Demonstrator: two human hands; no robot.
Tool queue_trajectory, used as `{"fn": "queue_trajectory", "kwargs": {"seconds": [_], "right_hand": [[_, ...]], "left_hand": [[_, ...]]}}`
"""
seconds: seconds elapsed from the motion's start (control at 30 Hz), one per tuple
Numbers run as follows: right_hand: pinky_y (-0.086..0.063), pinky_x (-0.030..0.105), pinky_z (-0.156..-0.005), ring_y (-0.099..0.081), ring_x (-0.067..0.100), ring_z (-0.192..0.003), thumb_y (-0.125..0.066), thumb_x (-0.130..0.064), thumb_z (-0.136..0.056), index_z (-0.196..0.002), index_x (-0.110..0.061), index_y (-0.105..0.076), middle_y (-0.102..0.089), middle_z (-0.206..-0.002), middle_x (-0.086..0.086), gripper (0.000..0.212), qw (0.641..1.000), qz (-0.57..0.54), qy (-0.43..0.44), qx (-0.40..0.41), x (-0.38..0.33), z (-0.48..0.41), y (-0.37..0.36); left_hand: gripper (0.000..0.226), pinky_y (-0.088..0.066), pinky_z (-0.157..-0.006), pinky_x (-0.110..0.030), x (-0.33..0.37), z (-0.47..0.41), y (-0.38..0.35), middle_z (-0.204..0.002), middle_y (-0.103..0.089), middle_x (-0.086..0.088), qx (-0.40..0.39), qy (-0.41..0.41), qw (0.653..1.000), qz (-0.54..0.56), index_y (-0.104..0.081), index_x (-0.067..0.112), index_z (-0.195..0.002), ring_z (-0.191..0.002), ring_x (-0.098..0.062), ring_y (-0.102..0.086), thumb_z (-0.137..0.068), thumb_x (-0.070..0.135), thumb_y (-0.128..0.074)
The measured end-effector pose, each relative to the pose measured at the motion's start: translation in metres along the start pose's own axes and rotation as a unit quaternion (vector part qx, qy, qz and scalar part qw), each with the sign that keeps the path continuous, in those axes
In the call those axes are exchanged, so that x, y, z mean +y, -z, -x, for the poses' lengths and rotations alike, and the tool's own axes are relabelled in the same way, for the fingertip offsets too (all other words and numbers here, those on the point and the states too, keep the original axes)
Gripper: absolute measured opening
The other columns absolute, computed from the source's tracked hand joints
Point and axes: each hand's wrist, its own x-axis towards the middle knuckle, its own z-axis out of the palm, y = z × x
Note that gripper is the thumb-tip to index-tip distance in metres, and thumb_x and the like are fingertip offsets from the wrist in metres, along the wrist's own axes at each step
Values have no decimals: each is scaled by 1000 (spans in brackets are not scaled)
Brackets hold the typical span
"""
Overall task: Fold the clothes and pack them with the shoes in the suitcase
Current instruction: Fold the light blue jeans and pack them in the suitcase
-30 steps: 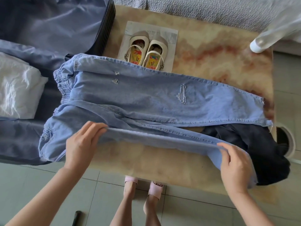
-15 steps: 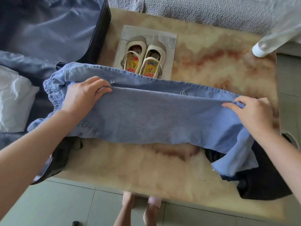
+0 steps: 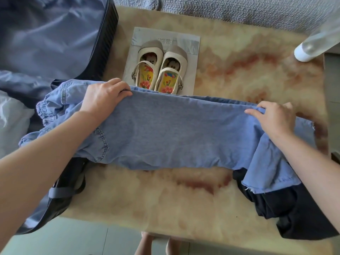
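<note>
Light blue jeans (image 3: 174, 133) lie across the marbled table, one leg folded over the other. My left hand (image 3: 104, 98) grips the folded edge near the waistband, fingers curled over the cloth. My right hand (image 3: 274, 116) pinches the same edge near the leg's hem. Beyond the jeans a pair of cream shoes (image 3: 161, 69) with colourful insoles stands on a grey bag. The open dark blue suitcase (image 3: 55, 39) lies at the left, a white folded garment (image 3: 12, 124) in it. A black garment (image 3: 298, 214) lies crumpled at the right, partly under the jeans.
The marbled table (image 3: 165, 203) has its front edge near my feet. A clear plastic bottle (image 3: 316, 43) lies at the far right corner. A grey textured sofa (image 3: 220, 8) runs along the back. Tiled floor shows below.
Both hands have carried the near jeans leg up and away over the far leg, laying it on top. The hands now sit at the far edge by the shoes.
</note>
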Motion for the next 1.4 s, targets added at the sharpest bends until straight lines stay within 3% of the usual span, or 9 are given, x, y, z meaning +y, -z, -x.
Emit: {"fn": "queue_trajectory", "kwargs": {"seconds": [0.2, 0.33, 0.5, 0.63, 0.73, 0.83, 0.93, 1.13, 1.4], "right_hand": [[-36, 40, -78, -45, 40, -96, -69, -45, -81, -86, -7, -67, -66, -76, 20, 38, 1000, -16, -14, 12, -1, -8, -5], [-34, 41, -83, -38, 30, -82, -68, -44, -82, -85, -6, -66, -66, -74, 19, 38, 1000, -14, -18, 13, -4, -15, -9], [-34, 41, -85, -35, 28, -84, -64, -40, -88, -90, -6, -67, -67, -82, 21, 34, 1000, -10, -14, -11, -7, -15, -17], [-34, 40, -84, -38, 31, -88, -65, -38, -87, -91, -6, -68, -67, -83, 20, 33, 1000, -12, -9, 11, -6, -19, -18], [-34, 42, -86, -30, 22, -81, -66, -35, -88, -90, -3, -68, -67, -84, 20, 32, 999, -17, 12, 37, -5, -23, -19], [-31, 41, -87, -39, 27, -76, -66, -34, -87, -86, -3, -67, -67, -89, 18, 31, 998, 7, 35, 48, -4, -30, -24], [-29, 41, -87, -52, 35, -88, -69, -34, -84, -84, -6, -66, -65, -91, 17, 28, 997, 43, 43, 37, 1, -35, -36], [-29, 42, -99, -50, 38, -109, -76, -28, -78, -112, -6, -63, -58, -116, 18, 42, 997, 36, 58, 23, 4, -34, -42], [-25, 39, -108, -42, 34, -125, -76, -25, -78, -118, -10, -62, -48, -137, 12, 44, 995, -70, 67, 4, -6, 5, -22]], "left_hand": [[24, -37, -51, -28, 2, -13, -1, -85, -66, -6, 11, 7, 1000, -3, -69, 10, -89, -66, -29, -64, -94, 29, -57], [22, -43, -55, -35, -1, -18, -7, -86, -65, -8, 1, 10, 1000, -10, -68, 10, -90, -76, -29, -63, -93, 30, -58], [20, -47, -71, -44, 0, -12, -17, -86, -63, -11, -14, 18, 1000, -16, -66, 8, -88, -80, -33, -59, -91, 27, -62], [22, -45, -72, -44, 0, -16, -20, -86, -63, -9, 3, 31, 999, -20, -66, 10, -88, -80, -31, -56, -92, 30, -59], [23, -42, -72, -42, -1, -17, -19, -87, -63, -8, 13, 41, 999, -31, -67, 11, -88, -81, -30, -55, -92, 32, -59], [23, -40, -75, -41, -2, -14, -22, -87, -64, -6, 15, 54, 998, -38, -67, 12, -88, -84, -30, -53, -90, 34, -60], [26, -37, -82, -42, -1, -10, -27, -94, -63, -8, 1, 90, 995, -48, -68, 12, -94, -93, -32, -50, -88, 36, -62], [33, -29, -99, -43, 7, -13, -23, -114, -58, -8, -23, 98, 994, -35, -66, 15, -111, -111, -30, -45, -87, 39, -64], [23, -32, -97, -36, 94, 9, -9, -115, -60, -2, 33, 86, 994, 62, -65, 15, -111, -109, -25, -49, -91, 23, -57]]}}
